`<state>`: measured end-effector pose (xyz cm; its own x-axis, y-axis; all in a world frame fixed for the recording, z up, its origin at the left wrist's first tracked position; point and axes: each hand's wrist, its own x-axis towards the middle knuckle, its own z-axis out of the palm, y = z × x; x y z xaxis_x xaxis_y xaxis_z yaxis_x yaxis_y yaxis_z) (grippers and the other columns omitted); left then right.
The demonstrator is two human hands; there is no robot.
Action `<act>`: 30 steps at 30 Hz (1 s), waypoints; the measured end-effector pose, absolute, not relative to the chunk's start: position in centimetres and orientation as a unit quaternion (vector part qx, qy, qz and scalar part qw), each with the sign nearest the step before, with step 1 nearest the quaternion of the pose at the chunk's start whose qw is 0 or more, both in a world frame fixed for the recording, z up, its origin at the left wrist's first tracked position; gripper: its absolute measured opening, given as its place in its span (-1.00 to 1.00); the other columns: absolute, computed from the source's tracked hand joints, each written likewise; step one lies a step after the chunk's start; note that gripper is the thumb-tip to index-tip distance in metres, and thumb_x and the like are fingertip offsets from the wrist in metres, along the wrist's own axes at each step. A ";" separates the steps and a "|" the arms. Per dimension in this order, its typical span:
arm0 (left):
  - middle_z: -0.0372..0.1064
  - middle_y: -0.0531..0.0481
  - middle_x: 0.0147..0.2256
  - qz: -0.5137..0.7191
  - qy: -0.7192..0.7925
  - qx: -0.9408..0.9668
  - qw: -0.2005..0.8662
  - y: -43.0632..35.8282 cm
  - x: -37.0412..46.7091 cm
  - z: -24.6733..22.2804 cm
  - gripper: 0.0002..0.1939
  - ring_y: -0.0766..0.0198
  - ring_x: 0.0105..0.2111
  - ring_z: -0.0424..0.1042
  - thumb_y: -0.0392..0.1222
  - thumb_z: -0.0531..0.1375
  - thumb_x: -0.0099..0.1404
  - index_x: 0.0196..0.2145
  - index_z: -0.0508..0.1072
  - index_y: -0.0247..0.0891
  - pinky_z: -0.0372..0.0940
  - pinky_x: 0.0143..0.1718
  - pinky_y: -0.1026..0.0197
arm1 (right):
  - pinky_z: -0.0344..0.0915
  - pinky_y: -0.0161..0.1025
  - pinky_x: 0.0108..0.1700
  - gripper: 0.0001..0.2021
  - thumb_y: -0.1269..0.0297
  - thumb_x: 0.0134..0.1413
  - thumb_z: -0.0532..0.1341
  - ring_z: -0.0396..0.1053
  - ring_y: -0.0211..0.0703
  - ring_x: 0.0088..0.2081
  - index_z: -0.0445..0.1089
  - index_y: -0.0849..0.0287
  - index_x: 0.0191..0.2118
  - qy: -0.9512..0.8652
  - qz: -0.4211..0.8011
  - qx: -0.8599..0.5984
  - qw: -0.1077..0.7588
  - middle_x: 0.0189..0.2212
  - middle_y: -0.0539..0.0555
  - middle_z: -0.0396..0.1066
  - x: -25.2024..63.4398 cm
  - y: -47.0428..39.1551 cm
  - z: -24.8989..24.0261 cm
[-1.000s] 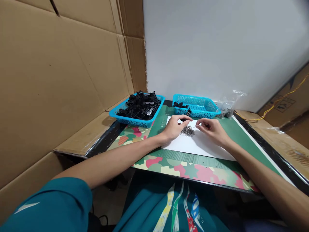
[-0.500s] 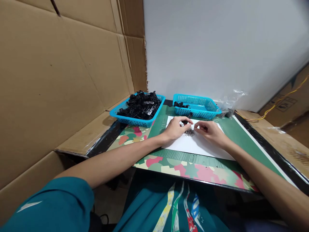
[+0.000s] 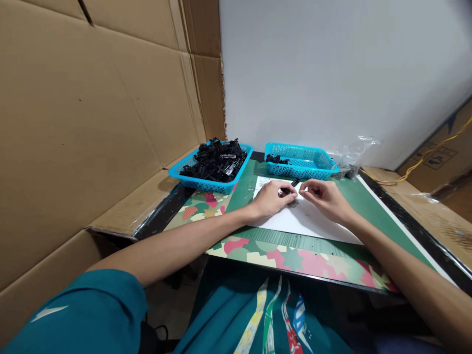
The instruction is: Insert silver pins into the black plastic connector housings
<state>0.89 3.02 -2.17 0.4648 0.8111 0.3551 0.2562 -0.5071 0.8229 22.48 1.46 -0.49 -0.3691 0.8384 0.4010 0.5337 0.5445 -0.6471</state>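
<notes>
My left hand (image 3: 271,199) is closed on a small black plastic part (image 3: 295,182), whose end sticks up past the fingertips. Just to its right, my right hand (image 3: 324,197) has its thumb and forefinger pinched together; whatever sits between them is too small to make out. The fingertips of both hands are close but apart. Below them lies a small pile of tiny metal pieces (image 3: 294,203), partly hidden by my left hand, on a white sheet (image 3: 313,226).
A blue basket (image 3: 217,187) heaped with black parts stands at the left back. Another blue basket (image 3: 300,172), behind my hands, holds a few black parts. Beside it is a clear plastic bag (image 3: 354,155). Cardboard (image 3: 110,98) walls the left side.
My left hand has shifted slightly right and turned the black part, which now tilts to the right. My right hand has risen a little, with its fingers drawn closer together.
</notes>
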 end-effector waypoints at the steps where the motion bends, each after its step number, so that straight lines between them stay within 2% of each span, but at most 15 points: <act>1: 0.62 -0.15 -0.22 0.388 0.343 0.777 0.356 3.0 0.9 -2.2 -0.85 0.17 -0.23 0.56 -0.19 0.28 0.37 -0.24 0.64 -0.30 0.43 -0.16 0.13 | -0.10 -0.21 -0.43 -0.71 0.05 0.33 0.22 -0.03 -0.25 -0.49 0.48 0.17 -0.29 -0.798 0.214 -0.428 0.367 -0.57 -0.09 0.04 22.5 1.5 -0.5; 9: 0.59 -0.13 -0.24 0.401 0.348 0.771 0.352 2.5 0.9 -1.7 -0.82 0.20 -0.26 0.52 -0.14 0.28 0.40 -0.19 0.63 -0.29 0.40 -0.21 0.15 | -0.09 -0.23 -0.45 -0.64 -0.05 0.28 0.28 0.01 -0.27 -0.49 0.50 0.20 -0.28 -0.751 0.312 -0.418 0.406 -0.54 -0.08 0.13 22.5 1.6 -0.7; 14: 0.57 -0.11 -0.26 0.408 0.334 0.772 0.355 2.5 1.0 -1.7 -0.81 0.22 -0.27 0.50 -0.11 0.28 0.40 -0.24 0.62 -0.29 0.38 -0.24 0.17 | -0.07 -0.24 -0.46 -0.63 -0.06 0.25 0.30 0.02 -0.28 -0.49 0.50 0.21 -0.25 -0.742 0.327 -0.411 0.416 -0.55 -0.09 0.15 22.2 1.6 -0.8; 21: 0.57 -0.12 -0.20 0.433 0.338 0.753 0.363 2.5 1.0 -1.6 -0.78 0.22 -0.25 0.50 -0.07 0.30 0.40 -0.19 0.62 -0.29 0.38 -0.23 0.18 | -0.12 -0.23 -0.49 -0.70 0.03 0.29 0.27 -0.04 -0.28 -0.53 0.54 0.18 -0.29 -0.751 0.224 -0.433 0.446 -0.60 -0.09 0.07 21.8 0.9 -1.1; 26: 0.58 -0.11 -0.18 0.449 0.318 0.740 0.388 2.2 0.9 -1.2 -0.75 0.25 -0.27 0.50 -0.03 0.31 0.40 -0.18 0.62 -0.29 0.35 -0.27 0.21 | 0.04 -0.23 -0.46 -0.75 0.18 0.27 0.20 0.05 -0.26 -0.58 0.62 0.14 -0.21 -0.785 0.071 -0.432 0.439 -0.64 -0.06 0.18 21.6 0.3 -1.6; 30: 0.57 -0.13 -0.19 0.443 0.308 0.728 0.424 2.2 0.9 -1.2 -0.70 0.24 -0.27 0.52 0.03 0.34 0.37 -0.18 0.61 -0.29 0.38 -0.26 0.21 | 0.11 -0.23 -0.44 -0.70 0.18 0.27 0.18 0.09 -0.26 -0.61 0.67 0.12 -0.16 -0.798 0.007 -0.427 0.425 -0.67 -0.06 0.23 21.7 0.1 -1.6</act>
<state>0.88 2.18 -1.22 0.4176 0.8232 0.3846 0.0718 -0.4519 0.8892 21.69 0.12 -1.64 -0.2747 0.6873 0.6725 0.6748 0.6360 -0.3743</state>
